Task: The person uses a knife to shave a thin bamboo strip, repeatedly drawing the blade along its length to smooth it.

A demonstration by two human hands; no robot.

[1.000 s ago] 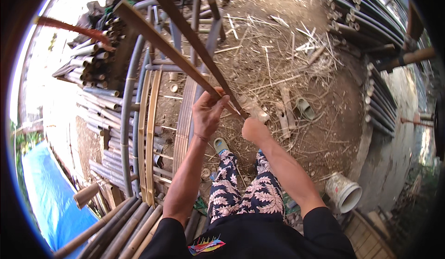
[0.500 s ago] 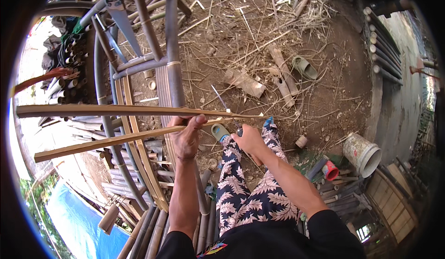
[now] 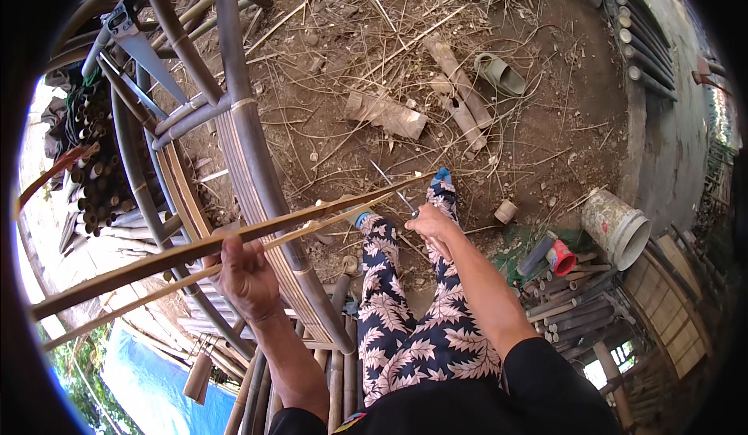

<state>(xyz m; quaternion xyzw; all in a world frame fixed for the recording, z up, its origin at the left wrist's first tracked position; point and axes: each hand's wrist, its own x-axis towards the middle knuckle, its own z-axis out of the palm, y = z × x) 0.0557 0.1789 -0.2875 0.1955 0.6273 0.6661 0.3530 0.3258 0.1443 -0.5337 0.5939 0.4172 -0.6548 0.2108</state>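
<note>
My left hand (image 3: 248, 275) is closed round two long split bamboo strips that slant from the lower left up toward my feet. The upper, broader strip (image 3: 132, 273) is brown along its facing side; the paler strip (image 3: 327, 219) runs just below it. In my right hand (image 3: 438, 228) is a knife (image 3: 386, 175) with a long thin blade, its dark handle mostly covered by my fingers. The blade crosses near the strips' far ends, between my feet; whether it touches them, I cannot tell.
A bamboo bench frame (image 3: 231, 38) stands at left, with a handsaw (image 3: 148, 52) on it. Wood pieces (image 3: 386, 113), a green sandal (image 3: 500, 74) and shavings litter the dirt floor. At right are a dirty white bucket (image 3: 612, 232), a red container (image 3: 561, 258) and stacked bamboo (image 3: 580, 314).
My left hand has moved left and down with the strips, which now tilt more steeply and lie closer together. My right hand has shifted slightly right, and the view has shifted.
</note>
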